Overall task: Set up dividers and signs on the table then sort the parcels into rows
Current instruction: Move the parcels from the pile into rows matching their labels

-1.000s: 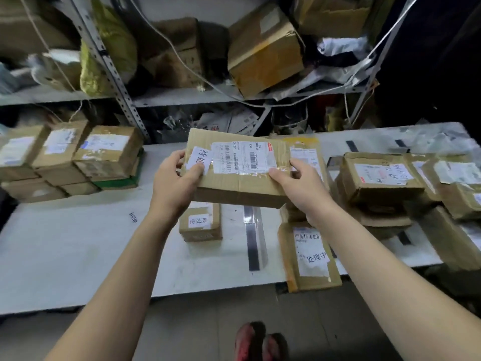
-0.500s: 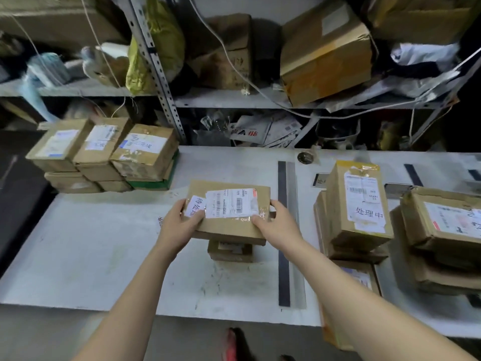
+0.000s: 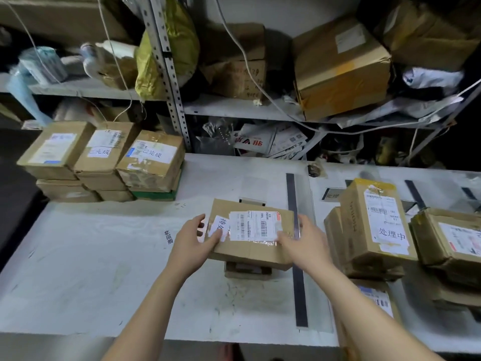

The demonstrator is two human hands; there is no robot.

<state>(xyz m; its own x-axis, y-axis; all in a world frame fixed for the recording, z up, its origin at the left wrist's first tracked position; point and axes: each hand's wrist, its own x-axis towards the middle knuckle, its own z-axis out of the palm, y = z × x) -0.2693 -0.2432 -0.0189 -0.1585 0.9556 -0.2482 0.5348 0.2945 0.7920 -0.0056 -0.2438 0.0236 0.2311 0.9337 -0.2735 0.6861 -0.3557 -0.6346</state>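
A flat cardboard parcel (image 3: 256, 247) with a white shipping label and a handwritten note lies on top of a smaller box (image 3: 247, 270) in the middle of the white table (image 3: 104, 269). My left hand (image 3: 194, 243) grips its left end, thumb on the note. My right hand (image 3: 303, 243) holds its right end. A dark divider strip (image 3: 296, 256) runs front to back just right of the parcel. A small sign (image 3: 330, 195) lies flat behind the right-hand parcels.
Stacked parcels (image 3: 104, 160) with handwritten notes stand at the table's back left. More labelled parcels (image 3: 374, 225) crowd the right side, with further divider strips (image 3: 415, 194) behind them. Cluttered metal shelves (image 3: 234, 108) rise behind the table.
Both hands have lowered the parcel from chest height onto the smaller box on the table. The view has shifted left and closer to the table.
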